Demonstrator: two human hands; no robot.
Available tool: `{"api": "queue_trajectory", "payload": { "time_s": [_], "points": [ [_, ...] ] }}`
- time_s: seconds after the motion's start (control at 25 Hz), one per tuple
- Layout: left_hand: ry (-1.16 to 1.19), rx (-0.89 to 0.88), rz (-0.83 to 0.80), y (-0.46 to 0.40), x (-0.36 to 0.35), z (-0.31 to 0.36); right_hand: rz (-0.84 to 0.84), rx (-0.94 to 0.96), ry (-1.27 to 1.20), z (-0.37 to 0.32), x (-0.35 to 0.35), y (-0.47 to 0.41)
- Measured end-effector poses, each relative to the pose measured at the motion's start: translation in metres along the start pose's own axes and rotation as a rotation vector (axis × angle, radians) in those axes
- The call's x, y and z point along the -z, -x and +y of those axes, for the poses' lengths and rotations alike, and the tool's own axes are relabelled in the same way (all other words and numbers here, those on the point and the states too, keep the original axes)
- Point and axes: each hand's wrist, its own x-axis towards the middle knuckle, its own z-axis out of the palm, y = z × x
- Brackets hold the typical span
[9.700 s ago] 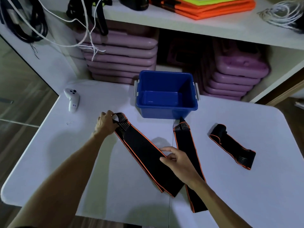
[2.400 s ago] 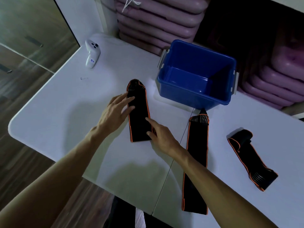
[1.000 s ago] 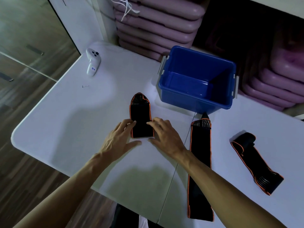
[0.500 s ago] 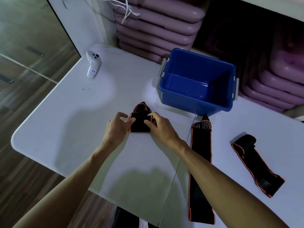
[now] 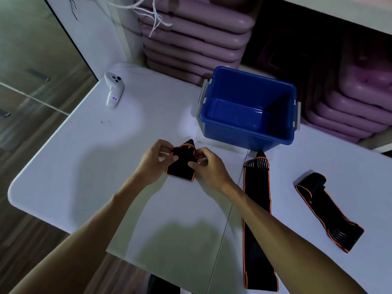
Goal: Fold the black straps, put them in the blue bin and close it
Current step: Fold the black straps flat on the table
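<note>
Both hands' fingers (image 5: 169, 159) now pinch the folded strap (image 5: 181, 164), seemingly lifted off the table (image 5: 84, 166); blue bin (image 5: 248, 132) beyond them comes next.

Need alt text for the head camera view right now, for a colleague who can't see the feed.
Both hands, left and right, pinch a folded black strap on the white table, just in front of the open, empty blue bin. Two more straps lie to the right: one long and flat, one loosely doubled.
</note>
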Motion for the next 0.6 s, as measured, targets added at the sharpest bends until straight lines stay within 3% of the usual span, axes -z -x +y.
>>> {"api": "queue_trajectory", "payload": {
  "time_s": [0.12, 0.28, 0.48, 0.6],
  "points": [
    [-0.043, -0.199, -0.007, 0.001, -0.015, 0.015, 0.141, 0.11, -0.039, 0.005, 0.015, 0.015],
    [-0.287, -0.607, -0.034, -0.012, -0.044, 0.025, 0.24, 0.259, 0.23, 0.022, 0.033, 0.022],
    [-0.609, -0.626, 0.016, -0.022, -0.068, 0.015, 0.25, 0.272, 0.407, 0.038, 0.039, 0.019],
    [-0.678, -0.613, 0.038, -0.023, -0.071, 0.008, 0.25, 0.263, 0.448, 0.041, 0.034, 0.017]
  ]
}}
